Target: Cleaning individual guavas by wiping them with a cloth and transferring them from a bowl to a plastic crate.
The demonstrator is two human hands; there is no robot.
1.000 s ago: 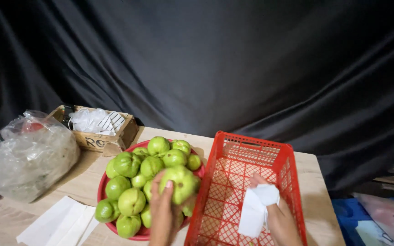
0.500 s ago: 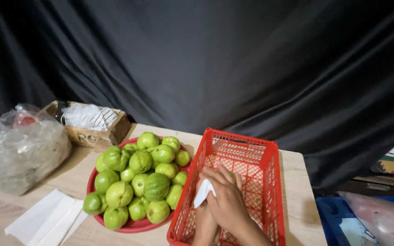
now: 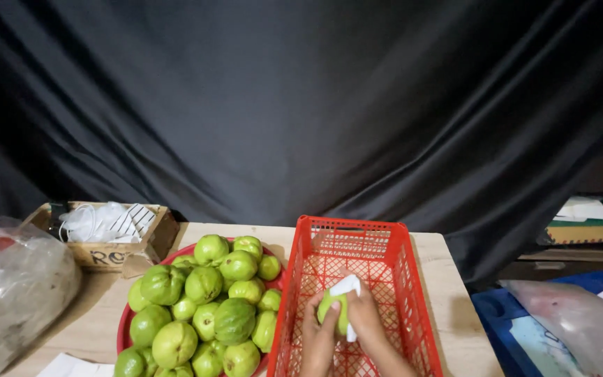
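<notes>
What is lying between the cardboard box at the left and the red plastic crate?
In the head view, a red tray piled with green guavas lies between the cardboard box and the red crate, on the wooden table.

Big black curtain [image 3: 315, 105] behind the tabletop [image 3: 448, 293]. Cardboard box [image 3: 109, 244] of white stuff sits back left, a crinkly clear plastic bag [image 3: 15, 293] at the left edge, white paper [image 3: 71, 366] down front.

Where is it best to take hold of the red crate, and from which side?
Probably grip the red crate by its top rim at the two long sides, coming from above: the rim is thick, and the walls are open lattice. The left wall nearly meets the fruit tray.
</notes>
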